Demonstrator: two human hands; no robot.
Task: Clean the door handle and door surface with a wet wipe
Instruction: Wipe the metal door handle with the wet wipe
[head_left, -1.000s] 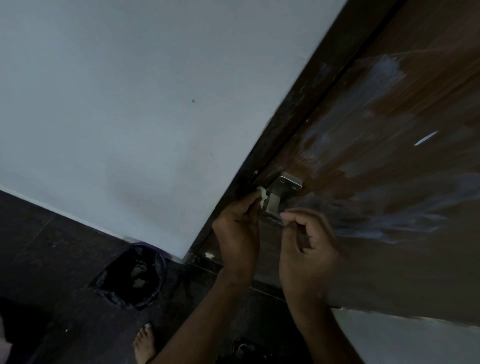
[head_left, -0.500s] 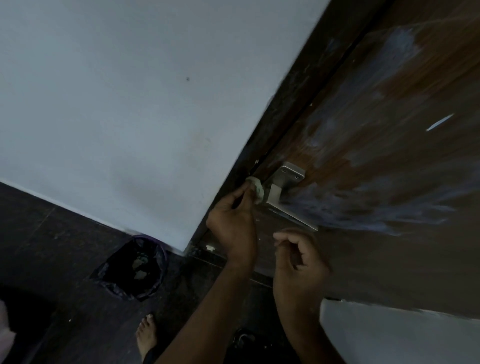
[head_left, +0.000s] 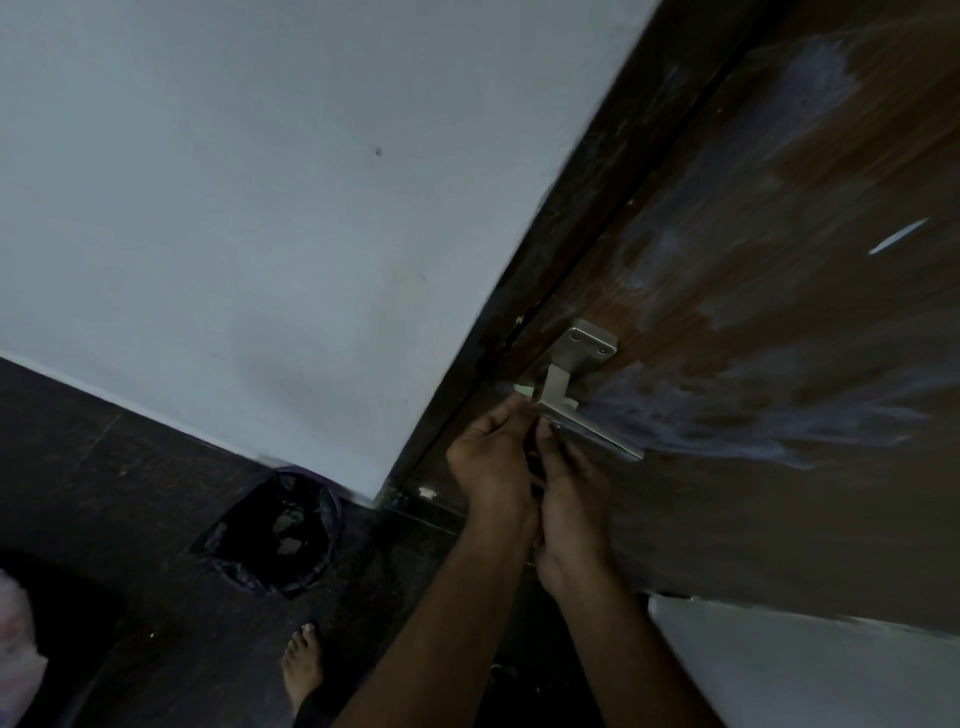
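A silver lever door handle (head_left: 582, 395) is fixed on a brown wooden door (head_left: 779, 291) streaked with pale smears. My left hand (head_left: 491, 460) pinches a small pale-green wet wipe (head_left: 523, 389) just left of the handle's neck. My right hand (head_left: 574, 499) is pressed against the left hand, its fingertips at the wipe below the lever. Most of the wipe is hidden behind the fingers, so whether the right hand grips it is unclear.
A white wall (head_left: 260, 234) fills the left. A bin lined with a black bag (head_left: 283, 525) stands on the dark floor at the foot of the wall. My bare foot (head_left: 304, 662) is near the bottom. The dark door frame (head_left: 582, 218) runs beside the door.
My right hand has risen from below the lever and come against my left hand. The left hand with the wipe has stayed beside the handle's neck.
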